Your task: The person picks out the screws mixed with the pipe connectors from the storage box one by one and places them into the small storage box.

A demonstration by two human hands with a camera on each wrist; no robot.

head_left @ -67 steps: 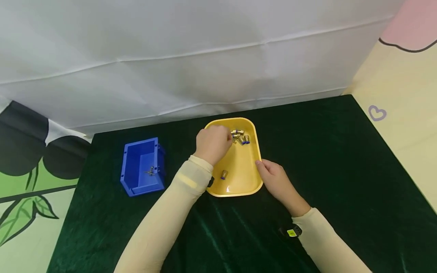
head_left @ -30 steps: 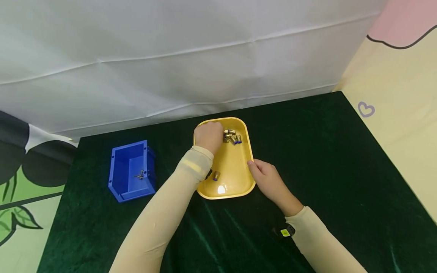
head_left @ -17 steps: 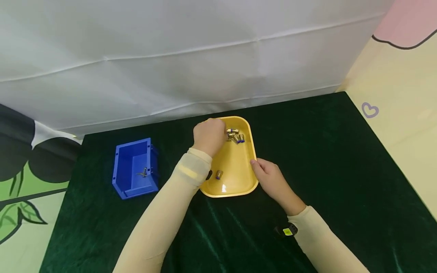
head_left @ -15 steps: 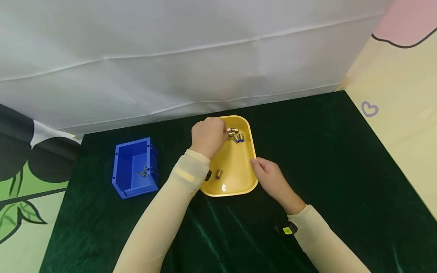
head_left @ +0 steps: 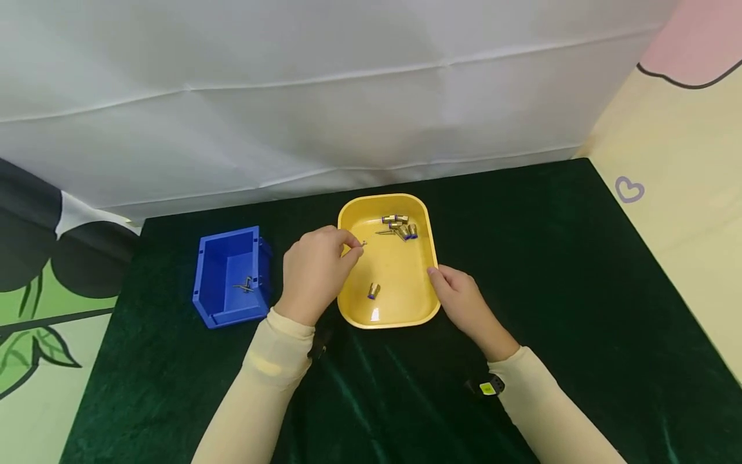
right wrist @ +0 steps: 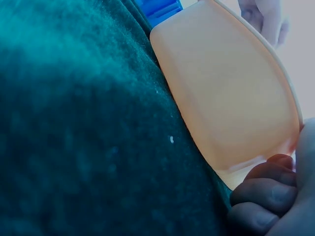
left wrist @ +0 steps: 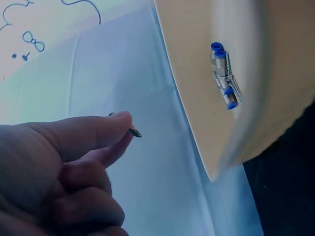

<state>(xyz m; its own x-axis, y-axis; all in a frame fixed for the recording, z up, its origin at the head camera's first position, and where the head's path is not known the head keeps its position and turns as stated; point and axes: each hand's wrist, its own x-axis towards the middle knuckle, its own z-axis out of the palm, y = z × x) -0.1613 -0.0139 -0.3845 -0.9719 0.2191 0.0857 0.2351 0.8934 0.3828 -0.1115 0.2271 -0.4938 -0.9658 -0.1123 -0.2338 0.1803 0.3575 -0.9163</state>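
Between thumb and forefinger my left hand (head_left: 315, 270) pinches a small screw (left wrist: 134, 131), its pointed tip sticking out past the fingertips in the left wrist view. That hand is at the left rim of a yellow tray (head_left: 400, 303). My right hand (head_left: 464, 303) grips the tray's right rim, thumb on top and fingers curled against the outer wall, as the right wrist view shows. Several brass push-in fittings (head_left: 404, 231) with blue collars lie bunched at the tray's far end beside loose screws (head_left: 385, 232). One more fitting (head_left: 373, 290) lies apart nearer the front.
Left of the tray stands a blue bin (head_left: 230, 277) with several screws (head_left: 246, 285) on its floor. A dark green cloth (head_left: 522, 245) covers the table. White fabric (head_left: 348, 96) hangs behind the far edge.
My left hand has come out of the tray's far left part, back toward the left and nearer me, with a screw now visible in its fingertips. The right hand stays on the rim.
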